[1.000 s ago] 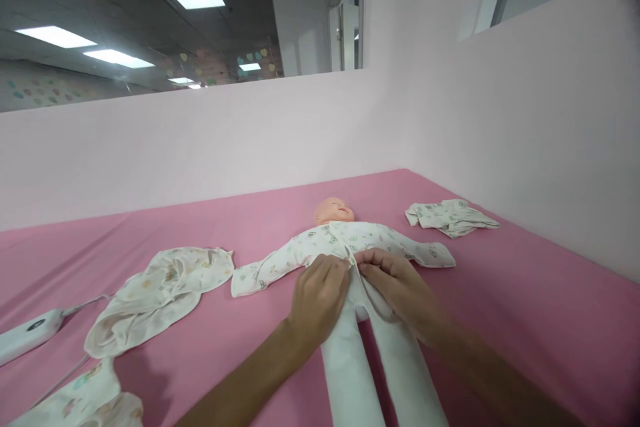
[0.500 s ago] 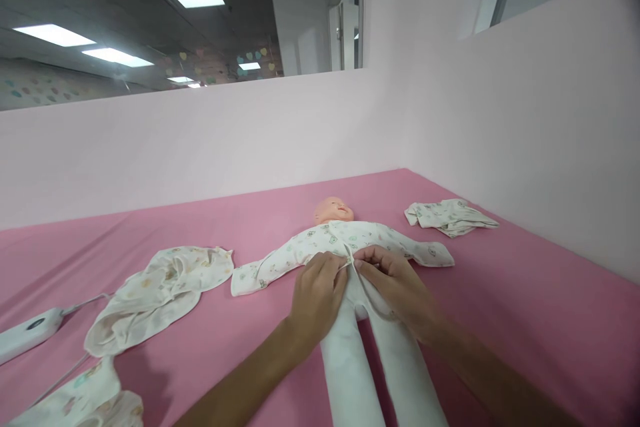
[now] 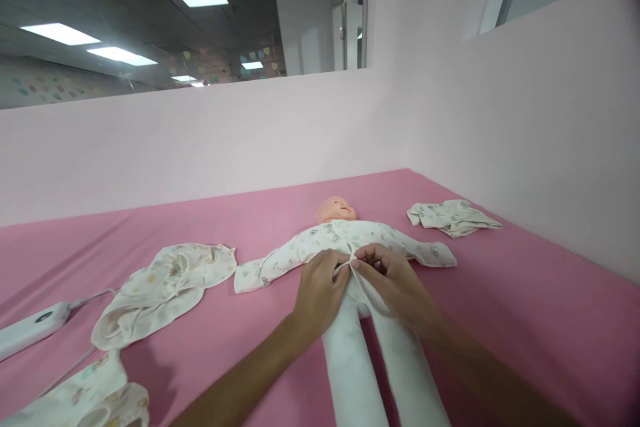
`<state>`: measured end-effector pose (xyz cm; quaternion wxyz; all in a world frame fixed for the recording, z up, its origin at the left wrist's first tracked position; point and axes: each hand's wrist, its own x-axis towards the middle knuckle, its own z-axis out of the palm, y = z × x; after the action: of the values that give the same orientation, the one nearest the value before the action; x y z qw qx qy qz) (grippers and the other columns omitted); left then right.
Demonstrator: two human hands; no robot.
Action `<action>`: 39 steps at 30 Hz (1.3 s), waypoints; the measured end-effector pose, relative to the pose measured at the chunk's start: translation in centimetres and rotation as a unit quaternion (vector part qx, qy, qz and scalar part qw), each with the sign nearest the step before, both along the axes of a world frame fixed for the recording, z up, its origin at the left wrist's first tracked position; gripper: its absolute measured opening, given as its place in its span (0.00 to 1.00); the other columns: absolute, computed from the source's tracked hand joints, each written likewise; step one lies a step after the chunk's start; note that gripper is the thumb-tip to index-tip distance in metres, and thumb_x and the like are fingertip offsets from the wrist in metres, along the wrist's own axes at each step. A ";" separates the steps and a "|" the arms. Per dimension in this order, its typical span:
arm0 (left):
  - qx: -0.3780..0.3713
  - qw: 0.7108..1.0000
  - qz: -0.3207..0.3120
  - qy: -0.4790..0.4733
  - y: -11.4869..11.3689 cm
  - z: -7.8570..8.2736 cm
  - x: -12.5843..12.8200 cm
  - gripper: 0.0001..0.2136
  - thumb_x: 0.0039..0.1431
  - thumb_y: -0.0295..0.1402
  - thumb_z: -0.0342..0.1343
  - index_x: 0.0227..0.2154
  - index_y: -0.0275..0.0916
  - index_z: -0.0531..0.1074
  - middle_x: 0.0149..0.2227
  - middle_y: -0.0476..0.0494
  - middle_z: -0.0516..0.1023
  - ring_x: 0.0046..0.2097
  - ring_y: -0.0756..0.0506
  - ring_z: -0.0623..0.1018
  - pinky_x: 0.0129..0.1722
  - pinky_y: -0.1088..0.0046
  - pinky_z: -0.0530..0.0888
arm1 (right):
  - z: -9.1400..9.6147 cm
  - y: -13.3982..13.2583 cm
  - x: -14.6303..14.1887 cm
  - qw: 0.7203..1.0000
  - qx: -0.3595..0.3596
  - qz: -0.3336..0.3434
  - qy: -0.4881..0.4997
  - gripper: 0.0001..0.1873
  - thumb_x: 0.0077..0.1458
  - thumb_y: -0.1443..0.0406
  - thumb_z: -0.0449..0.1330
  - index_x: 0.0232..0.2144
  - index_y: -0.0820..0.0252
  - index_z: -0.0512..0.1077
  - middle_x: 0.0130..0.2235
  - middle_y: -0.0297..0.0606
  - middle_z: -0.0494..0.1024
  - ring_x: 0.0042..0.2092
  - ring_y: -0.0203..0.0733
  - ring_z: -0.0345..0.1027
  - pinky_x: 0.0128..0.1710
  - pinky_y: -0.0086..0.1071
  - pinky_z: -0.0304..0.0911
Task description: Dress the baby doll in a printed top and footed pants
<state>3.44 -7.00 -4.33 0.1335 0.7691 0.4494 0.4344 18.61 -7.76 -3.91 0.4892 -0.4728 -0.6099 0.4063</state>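
The pink sheet (image 3: 525,327) spreads beneath everything, and on it the doll (image 3: 347,347) lies on its back, head at the far end, white legs toward the person. A printed white top (image 3: 315,241) covers its chest and outstretched arms. Close by one sleeve lies a crumpled garment (image 3: 165,287) – past the other, a smaller folded garment (image 3: 453,218). Over the doll's middle the left hand (image 3: 321,288) and right hand (image 3: 394,285) nearly meet, fingertips pinching a thin white tie (image 3: 342,267) at the top's front
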 end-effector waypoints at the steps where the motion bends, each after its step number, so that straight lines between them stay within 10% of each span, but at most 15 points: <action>1: -0.012 1.000 -0.005 -0.007 0.0 0.1 0.0 0.08 0.63 0.32 0.49 0.32 0.40 0.72 0.32 0.50 0.76 0.35 0.49 0.73 0.36 0.72 0.69 | 0.0 0.0 0.0 1.000 0.007 0.000 -0.007 0.09 0.54 0.59 0.58 0.34 0.59 0.70 0.31 0.33 0.73 0.33 0.37 0.65 0.32 0.31 0.60; 16: -0.212 0.974 -0.084 0.003 -0.1 4.2 -0.7 0.08 0.57 0.32 0.47 0.29 0.38 0.72 0.34 0.50 0.76 0.37 0.49 0.73 0.35 0.75 0.67 | -2.5 1.4 -0.5 0.948 0.204 -0.114 -0.214 0.04 0.50 0.67 0.55 0.25 0.57 0.63 0.25 0.31 0.68 0.30 0.38 0.60 0.32 0.33 0.56; 29: -0.189 0.978 0.043 0.076 0.2 3.8 0.1 0.10 0.53 0.31 0.45 0.18 0.38 0.55 0.20 0.54 0.62 0.25 0.52 0.59 0.23 0.75 0.55 | -2.1 1.1 -0.1 0.936 0.246 -0.055 -0.247 0.07 0.54 0.71 0.53 0.34 0.56 0.68 0.27 0.31 0.66 0.33 0.39 0.60 0.36 0.34 0.57; 39: -0.158 0.976 0.038 0.147 0.4 3.5 -0.7 0.09 0.57 0.33 0.45 0.23 0.39 0.62 0.25 0.54 0.69 0.29 0.50 0.65 0.27 0.73 0.58 | -2.3 1.5 -0.3 0.932 0.255 -0.076 -0.245 0.03 0.54 0.69 0.55 0.29 0.58 0.67 0.27 0.32 0.68 0.33 0.39 0.62 0.37 0.36 0.59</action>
<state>2.76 -6.61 -0.81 0.1688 0.7759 0.5562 0.2453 18.33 -6.22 -6.25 0.4577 -0.4622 -0.7563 0.0705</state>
